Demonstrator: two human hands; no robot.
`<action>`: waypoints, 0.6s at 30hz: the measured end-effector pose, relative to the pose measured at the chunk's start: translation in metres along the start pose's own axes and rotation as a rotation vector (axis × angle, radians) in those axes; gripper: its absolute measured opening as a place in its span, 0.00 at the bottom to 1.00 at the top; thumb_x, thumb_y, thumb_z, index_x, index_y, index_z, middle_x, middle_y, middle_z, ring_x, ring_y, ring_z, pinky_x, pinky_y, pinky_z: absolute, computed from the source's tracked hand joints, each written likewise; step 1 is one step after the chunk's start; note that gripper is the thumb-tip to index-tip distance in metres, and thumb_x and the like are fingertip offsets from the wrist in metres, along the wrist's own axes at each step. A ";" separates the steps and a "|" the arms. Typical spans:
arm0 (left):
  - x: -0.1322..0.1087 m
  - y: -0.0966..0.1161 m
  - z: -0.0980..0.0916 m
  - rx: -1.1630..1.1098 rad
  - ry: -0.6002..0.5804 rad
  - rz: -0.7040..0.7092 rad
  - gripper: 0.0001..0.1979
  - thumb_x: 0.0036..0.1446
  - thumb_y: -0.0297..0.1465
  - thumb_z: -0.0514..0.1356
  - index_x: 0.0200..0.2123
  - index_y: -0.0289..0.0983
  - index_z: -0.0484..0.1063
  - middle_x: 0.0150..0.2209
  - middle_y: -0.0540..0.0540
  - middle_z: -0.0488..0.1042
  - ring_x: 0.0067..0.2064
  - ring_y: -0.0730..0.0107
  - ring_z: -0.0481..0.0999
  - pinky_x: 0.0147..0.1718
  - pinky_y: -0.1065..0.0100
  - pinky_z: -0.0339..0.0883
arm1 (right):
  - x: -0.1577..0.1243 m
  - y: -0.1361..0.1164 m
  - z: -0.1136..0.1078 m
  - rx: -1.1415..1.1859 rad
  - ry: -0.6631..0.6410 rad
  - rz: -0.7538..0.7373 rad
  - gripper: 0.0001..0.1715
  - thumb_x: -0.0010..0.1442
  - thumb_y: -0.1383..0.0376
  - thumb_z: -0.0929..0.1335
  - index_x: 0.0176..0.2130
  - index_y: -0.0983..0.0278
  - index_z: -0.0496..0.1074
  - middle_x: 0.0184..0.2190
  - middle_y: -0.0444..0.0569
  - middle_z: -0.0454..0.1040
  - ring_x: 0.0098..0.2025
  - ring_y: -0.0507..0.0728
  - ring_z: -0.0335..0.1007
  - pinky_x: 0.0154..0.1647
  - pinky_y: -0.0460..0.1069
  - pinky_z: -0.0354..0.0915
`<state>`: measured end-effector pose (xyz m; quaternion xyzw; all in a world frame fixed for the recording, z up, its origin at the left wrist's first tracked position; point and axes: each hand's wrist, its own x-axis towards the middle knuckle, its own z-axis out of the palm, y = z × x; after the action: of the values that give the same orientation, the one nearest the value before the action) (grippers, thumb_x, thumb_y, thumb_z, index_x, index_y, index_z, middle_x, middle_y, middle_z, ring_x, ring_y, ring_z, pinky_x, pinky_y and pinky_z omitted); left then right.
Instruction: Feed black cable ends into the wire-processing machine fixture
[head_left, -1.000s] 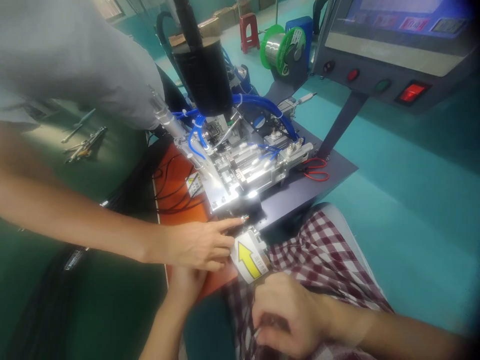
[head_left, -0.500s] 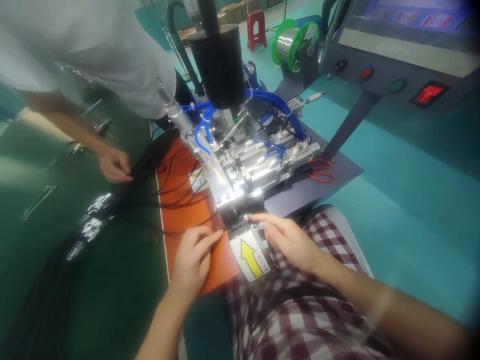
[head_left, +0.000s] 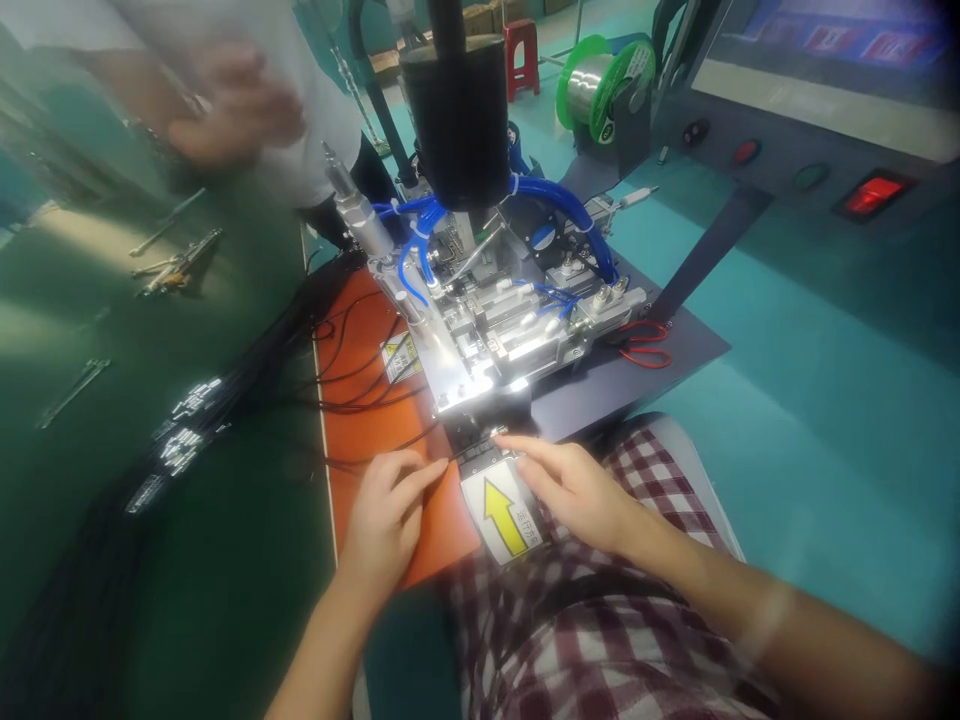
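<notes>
My left hand (head_left: 388,512) rests on the orange mat (head_left: 366,420), thumb and forefinger pinched on a thin black cable (head_left: 450,457) that runs to the fixture. My right hand (head_left: 571,487) lies over the white plate with a yellow arrow (head_left: 501,514), fingers stretched, its forefinger tip touching a small connector (head_left: 496,434) at the mouth of the lit metal fixture (head_left: 487,345). A black cylinder head (head_left: 459,120) with blue hoses hangs above the fixture.
Another person's blurred hand (head_left: 229,100) hovers at upper left. A bundle of black cables (head_left: 187,420) lies across the green bench, tools (head_left: 176,270) farther back. A control panel (head_left: 810,120) with a red lit switch stands right, a green wire spool (head_left: 604,85) behind.
The other person's hand has left the fixture, passed the cable bundle and risen to upper left. My right hand came up from my lap to the fixture mouth; my left hand holds the cable.
</notes>
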<state>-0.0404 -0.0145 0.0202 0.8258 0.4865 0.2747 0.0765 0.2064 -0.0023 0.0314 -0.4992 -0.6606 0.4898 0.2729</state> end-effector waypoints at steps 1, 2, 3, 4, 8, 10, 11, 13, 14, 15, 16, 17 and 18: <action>0.000 0.000 0.000 0.000 0.000 0.001 0.19 0.60 0.18 0.53 0.48 0.43 0.74 0.41 0.46 0.70 0.43 0.67 0.70 0.41 0.65 0.69 | 0.000 0.000 0.000 -0.013 -0.005 -0.001 0.25 0.66 0.60 0.60 0.57 0.66 0.70 0.33 0.50 0.80 0.31 0.56 0.72 0.36 0.52 0.68; 0.000 0.000 0.000 0.001 0.001 0.003 0.19 0.60 0.18 0.53 0.49 0.43 0.74 0.41 0.46 0.69 0.43 0.67 0.70 0.41 0.65 0.69 | -0.001 0.001 0.001 -0.025 -0.012 0.000 0.26 0.66 0.60 0.60 0.58 0.66 0.70 0.32 0.50 0.80 0.31 0.57 0.73 0.38 0.53 0.68; -0.001 -0.001 0.000 0.001 0.001 0.005 0.20 0.60 0.18 0.53 0.49 0.43 0.74 0.41 0.46 0.69 0.43 0.67 0.70 0.41 0.65 0.69 | -0.001 0.001 0.001 -0.034 -0.020 0.001 0.26 0.66 0.59 0.60 0.59 0.66 0.69 0.31 0.50 0.80 0.31 0.57 0.73 0.38 0.53 0.68; -0.001 -0.001 0.000 0.000 0.001 0.007 0.20 0.60 0.18 0.53 0.49 0.43 0.73 0.41 0.46 0.69 0.43 0.67 0.70 0.41 0.65 0.69 | -0.002 0.001 0.000 -0.043 -0.029 0.000 0.27 0.66 0.59 0.60 0.59 0.67 0.68 0.30 0.50 0.79 0.31 0.57 0.73 0.39 0.53 0.68; -0.002 -0.002 0.001 -0.001 -0.009 0.014 0.20 0.60 0.18 0.53 0.50 0.44 0.72 0.41 0.46 0.68 0.43 0.67 0.69 0.41 0.64 0.68 | -0.004 0.001 -0.001 -0.050 -0.068 -0.014 0.27 0.67 0.60 0.60 0.61 0.67 0.65 0.34 0.52 0.79 0.33 0.57 0.73 0.38 0.52 0.68; -0.002 -0.002 0.001 0.000 -0.013 0.018 0.20 0.60 0.18 0.53 0.50 0.44 0.72 0.41 0.46 0.68 0.43 0.67 0.69 0.41 0.64 0.68 | -0.004 0.001 -0.001 -0.049 -0.053 -0.028 0.26 0.66 0.60 0.61 0.60 0.67 0.67 0.32 0.50 0.79 0.31 0.56 0.72 0.35 0.50 0.68; -0.003 -0.002 0.001 0.001 -0.014 0.019 0.20 0.60 0.17 0.53 0.50 0.43 0.72 0.42 0.46 0.68 0.43 0.67 0.69 0.42 0.64 0.68 | -0.004 0.002 0.000 -0.048 -0.028 -0.034 0.25 0.66 0.60 0.61 0.58 0.66 0.69 0.29 0.49 0.78 0.29 0.55 0.71 0.33 0.49 0.67; -0.002 -0.001 0.001 0.003 -0.012 0.022 0.20 0.60 0.17 0.54 0.50 0.42 0.72 0.42 0.46 0.68 0.44 0.67 0.68 0.42 0.64 0.68 | -0.006 0.004 0.000 -0.038 0.044 -0.039 0.21 0.65 0.59 0.62 0.52 0.65 0.73 0.23 0.45 0.75 0.25 0.54 0.68 0.30 0.48 0.65; -0.002 -0.001 0.001 0.005 -0.010 0.024 0.19 0.60 0.17 0.54 0.50 0.42 0.72 0.42 0.46 0.68 0.44 0.67 0.68 0.42 0.65 0.67 | -0.007 0.005 0.000 -0.027 0.084 -0.042 0.20 0.65 0.59 0.62 0.50 0.65 0.75 0.21 0.44 0.73 0.24 0.53 0.67 0.28 0.48 0.64; -0.002 -0.001 0.001 0.005 -0.010 0.026 0.19 0.60 0.17 0.54 0.49 0.41 0.72 0.41 0.46 0.68 0.43 0.68 0.68 0.41 0.65 0.67 | -0.008 0.006 0.000 -0.012 0.120 -0.051 0.18 0.65 0.60 0.62 0.48 0.64 0.75 0.21 0.43 0.71 0.23 0.53 0.65 0.27 0.47 0.64; -0.002 -0.001 0.001 0.006 -0.009 0.029 0.19 0.60 0.17 0.54 0.49 0.40 0.73 0.41 0.46 0.67 0.43 0.68 0.68 0.41 0.66 0.67 | -0.010 0.007 0.000 0.006 0.149 -0.066 0.17 0.65 0.60 0.62 0.46 0.64 0.75 0.21 0.43 0.71 0.23 0.52 0.65 0.27 0.47 0.63; -0.002 -0.001 0.001 0.005 -0.007 0.032 0.18 0.60 0.17 0.54 0.49 0.40 0.73 0.41 0.46 0.67 0.43 0.68 0.68 0.41 0.66 0.67 | -0.012 0.009 0.000 0.025 0.171 -0.083 0.16 0.65 0.60 0.62 0.45 0.63 0.75 0.22 0.43 0.71 0.24 0.52 0.65 0.27 0.47 0.63; -0.002 -0.001 0.001 0.005 -0.006 0.035 0.18 0.60 0.17 0.54 0.49 0.39 0.73 0.41 0.46 0.67 0.43 0.68 0.68 0.41 0.66 0.67 | -0.014 0.010 0.000 0.045 0.185 -0.097 0.15 0.65 0.60 0.62 0.43 0.63 0.75 0.23 0.43 0.71 0.24 0.52 0.64 0.26 0.46 0.62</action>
<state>-0.0412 -0.0153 0.0183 0.8354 0.4723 0.2721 0.0711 0.2150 -0.0153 0.0240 -0.5034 -0.6448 0.4425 0.3674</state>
